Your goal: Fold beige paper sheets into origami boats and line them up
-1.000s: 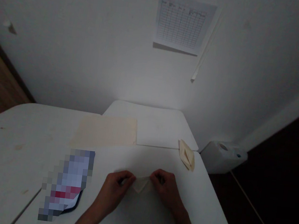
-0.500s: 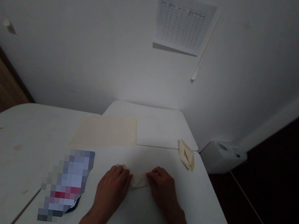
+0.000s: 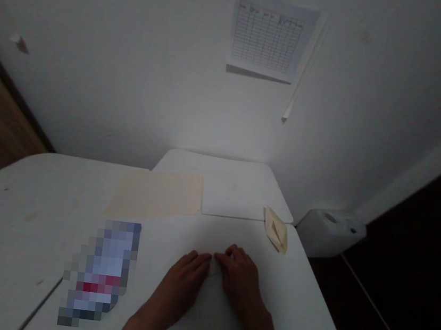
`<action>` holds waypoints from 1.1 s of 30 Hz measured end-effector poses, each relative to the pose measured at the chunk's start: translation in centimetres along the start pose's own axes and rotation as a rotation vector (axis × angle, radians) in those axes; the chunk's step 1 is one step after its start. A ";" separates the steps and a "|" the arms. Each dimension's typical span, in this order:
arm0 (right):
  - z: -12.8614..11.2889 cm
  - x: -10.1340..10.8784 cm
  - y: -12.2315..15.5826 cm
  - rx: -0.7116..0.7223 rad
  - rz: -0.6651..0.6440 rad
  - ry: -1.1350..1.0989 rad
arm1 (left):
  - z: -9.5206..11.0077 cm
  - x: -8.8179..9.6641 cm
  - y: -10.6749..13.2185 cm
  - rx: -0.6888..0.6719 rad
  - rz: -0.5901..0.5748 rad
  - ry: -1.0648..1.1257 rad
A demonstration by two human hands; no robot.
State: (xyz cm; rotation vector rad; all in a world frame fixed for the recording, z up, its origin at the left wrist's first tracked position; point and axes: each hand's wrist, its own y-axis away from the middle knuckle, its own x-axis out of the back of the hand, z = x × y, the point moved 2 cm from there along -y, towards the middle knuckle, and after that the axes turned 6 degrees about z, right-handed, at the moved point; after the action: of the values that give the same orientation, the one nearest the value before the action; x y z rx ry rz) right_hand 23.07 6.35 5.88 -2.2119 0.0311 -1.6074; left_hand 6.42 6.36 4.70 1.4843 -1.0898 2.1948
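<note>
A folded piece of cream paper (image 3: pixel 215 265) lies on the white table, mostly hidden between my hands. My left hand (image 3: pixel 180 286) presses its fingertips against the paper's left side. My right hand (image 3: pixel 239 280) holds the right side, with its fingers bent over the fold. Both hands rest low against the tabletop (image 3: pixel 196 231). A folded cream paper shape (image 3: pixel 276 229), pointed at both ends, lies farther off near the table's right edge.
A flat cream sheet (image 3: pixel 155 194) lies at the far edge, next to a white padded board (image 3: pixel 234 185). A blurred blue-white item (image 3: pixel 100 273) lies left of my hands. A white plastic container (image 3: pixel 328 233) stands on the right, beyond the table's edge.
My hands have moved closer together and now cover most of the folded paper. The left hand has shifted right, and the paper shows much less between them.
</note>
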 end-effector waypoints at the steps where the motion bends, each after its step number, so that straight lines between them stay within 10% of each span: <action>1: -0.1 0.1 0.1 -0.002 0.000 0.010 | 0.0 -0.2 0.0 -0.004 -0.004 -0.011; 21: 2.0 2.0 4.8 -0.045 0.056 0.012 | 0.4 -0.4 0.3 0.071 0.019 0.003; 33: 0.9 0.4 0.8 -0.033 0.082 -0.123 | 1.3 0.3 -1.5 0.089 -0.081 -0.010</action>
State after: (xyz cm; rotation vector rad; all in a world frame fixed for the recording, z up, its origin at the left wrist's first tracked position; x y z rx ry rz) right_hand 24.20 5.81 5.73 -2.2991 0.1132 -1.4356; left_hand 8.05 6.34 5.86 1.5490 -0.9296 2.2084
